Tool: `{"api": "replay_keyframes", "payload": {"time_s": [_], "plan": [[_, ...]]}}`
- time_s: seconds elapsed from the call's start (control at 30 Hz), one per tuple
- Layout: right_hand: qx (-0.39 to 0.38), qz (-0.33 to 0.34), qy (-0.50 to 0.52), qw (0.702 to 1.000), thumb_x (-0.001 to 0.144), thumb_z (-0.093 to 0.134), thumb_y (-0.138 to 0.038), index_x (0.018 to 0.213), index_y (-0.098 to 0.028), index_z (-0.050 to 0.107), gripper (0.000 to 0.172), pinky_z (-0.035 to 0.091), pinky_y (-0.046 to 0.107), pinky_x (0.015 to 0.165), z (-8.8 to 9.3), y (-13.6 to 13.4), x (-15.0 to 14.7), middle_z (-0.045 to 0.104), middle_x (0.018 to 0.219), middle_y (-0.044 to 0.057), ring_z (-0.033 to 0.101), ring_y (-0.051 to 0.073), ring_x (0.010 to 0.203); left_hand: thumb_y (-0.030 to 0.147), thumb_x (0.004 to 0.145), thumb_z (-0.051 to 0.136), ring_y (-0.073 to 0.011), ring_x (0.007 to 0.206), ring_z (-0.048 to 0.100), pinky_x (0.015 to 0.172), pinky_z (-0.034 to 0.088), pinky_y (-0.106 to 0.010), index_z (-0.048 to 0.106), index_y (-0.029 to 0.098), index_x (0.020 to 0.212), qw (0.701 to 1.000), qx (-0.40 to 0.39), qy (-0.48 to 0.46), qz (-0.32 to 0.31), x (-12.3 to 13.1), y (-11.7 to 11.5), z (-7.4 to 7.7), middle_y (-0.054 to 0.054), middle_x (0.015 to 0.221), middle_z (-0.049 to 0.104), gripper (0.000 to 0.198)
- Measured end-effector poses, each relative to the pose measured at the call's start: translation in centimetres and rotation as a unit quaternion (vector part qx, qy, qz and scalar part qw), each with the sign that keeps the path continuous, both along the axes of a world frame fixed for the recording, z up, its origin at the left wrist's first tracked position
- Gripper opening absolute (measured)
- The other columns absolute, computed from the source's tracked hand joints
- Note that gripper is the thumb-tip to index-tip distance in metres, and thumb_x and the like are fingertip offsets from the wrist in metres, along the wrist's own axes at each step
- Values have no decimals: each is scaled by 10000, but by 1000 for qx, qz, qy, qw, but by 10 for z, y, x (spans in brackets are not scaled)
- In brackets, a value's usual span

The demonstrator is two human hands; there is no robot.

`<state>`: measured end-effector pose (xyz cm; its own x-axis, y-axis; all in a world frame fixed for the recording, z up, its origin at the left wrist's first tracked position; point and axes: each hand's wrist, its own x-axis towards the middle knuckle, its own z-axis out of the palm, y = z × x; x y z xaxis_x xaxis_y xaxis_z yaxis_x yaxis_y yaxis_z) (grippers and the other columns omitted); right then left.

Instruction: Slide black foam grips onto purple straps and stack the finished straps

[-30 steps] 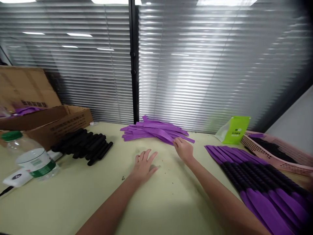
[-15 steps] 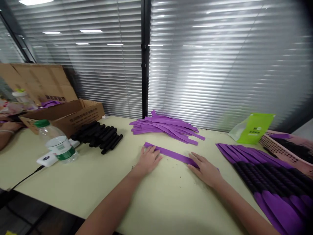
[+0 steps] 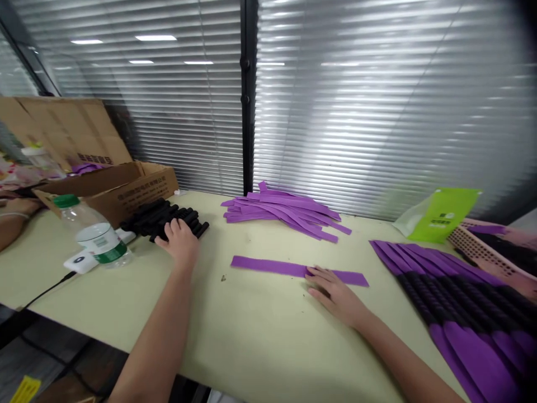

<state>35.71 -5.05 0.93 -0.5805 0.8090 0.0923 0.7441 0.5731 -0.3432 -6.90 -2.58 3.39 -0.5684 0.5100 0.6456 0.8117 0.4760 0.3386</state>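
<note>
A flat purple strip (image 3: 268, 266) lies nearly crosswise on the table in front of me. My right hand (image 3: 333, 288) rests over its right part, fingers stretched out and touching it. My left hand (image 3: 180, 240) is at a heap of black tubes (image 3: 157, 217), fingers apart over the heap's front; none is lifted, and the fingertips' contact is partly hidden. Behind the single strip is a loose pile of purple strips (image 3: 281, 210). To the right, several purple pieces with black wrapped middles (image 3: 457, 296) lie in a row.
At left are an open cardboard box (image 3: 138, 187), a water bottle (image 3: 98, 238) with a green cap, and a white device (image 3: 80, 261) with a cable. Another person's arm (image 3: 17, 221) shows at the far left. A green pouch (image 3: 444, 215) and pink basket (image 3: 489, 246) stand at right.
My left hand has left the strip's left end and moved left to the black tubes. The strip has turned to lie flatter across, with my right hand still on it.
</note>
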Motion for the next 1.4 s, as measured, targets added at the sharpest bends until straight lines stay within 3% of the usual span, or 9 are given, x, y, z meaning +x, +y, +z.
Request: {"api": "replay_keyframes", "payload": {"time_s": [0.23,0.37,0.53,0.67,0.73,0.9,1.0,1.13,1.4], "plan": [[-20,18,49,998,939,399,-468,1171,-245,620,390,216,463,1148,5,1,1,493,1384,28,324,213,1363,201,880,367,-362,1143,413,890,294,-605,587,157,1131,1000,-4,-10,-24,-5,0,4,-177,1169,547,337],[18,0,40,999,946,387,-447,1109,-218,630,372,237,473,1136,6,-1,-1,496,1379,48,333,229,1356,276,883,442,-326,1118,465,913,333,-530,578,198,1159,983,-13,-19,-184,20,9,8,-128,1187,566,317],[142,-47,74,986,936,422,-421,1357,-207,413,471,373,436,1061,13,-10,-18,397,1440,93,392,233,1304,323,923,433,-220,1072,536,943,386,-382,574,225,1154,826,-96,-57,-553,104,2,-2,-67,1142,615,288],[186,-24,53,981,919,477,-415,1296,-188,483,440,440,430,951,13,-17,-35,567,1244,116,520,255,1125,364,950,401,-209,1127,513,983,351,-386,559,251,1198,738,-158,-63,-653,160,-21,-18,-66,1187,600,315],[176,-18,20,984,923,486,-363,1169,-192,581,315,462,417,866,10,-17,-38,641,1080,98,566,248,987,398,940,420,-212,1161,491,1004,331,-389,542,256,1219,722,-184,-55,-665,171,-30,-23,-63,1221,583,336],[135,-125,52,982,931,462,-315,1083,-162,610,262,451,376,819,5,-5,-21,658,1010,96,569,236,919,504,838,556,-272,1188,452,990,349,-424,439,217,1318,760,-245,-29,-602,165,-33,-18,-99,1303,508,571],[110,-211,122,964,931,433,-344,1066,-160,598,282,443,349,810,5,5,-3,659,1001,93,574,230,923,430,942,374,-232,1032,545,920,403,-376,590,187,1115,745,-278,11,-606,161,-30,-6,-91,1105,609,368],[93,-276,187,938,936,361,-362,1145,-168,534,333,432,331,735,5,11,11,664,912,72,586,218,815,372,980,219,-209,883,609,817,445,-336,625,189,1035,760,-308,3,-572,160,-32,4,-83,950,660,450],[140,-249,217,933,966,231,-331,1146,-156,477,351,422,371,836,11,-2,-4,587,1033,118,538,235,960,392,936,350,-196,808,637,730,466,-290,572,224,1161,784,-314,-76,-530,145,-24,0,-70,928,686,358]]}}
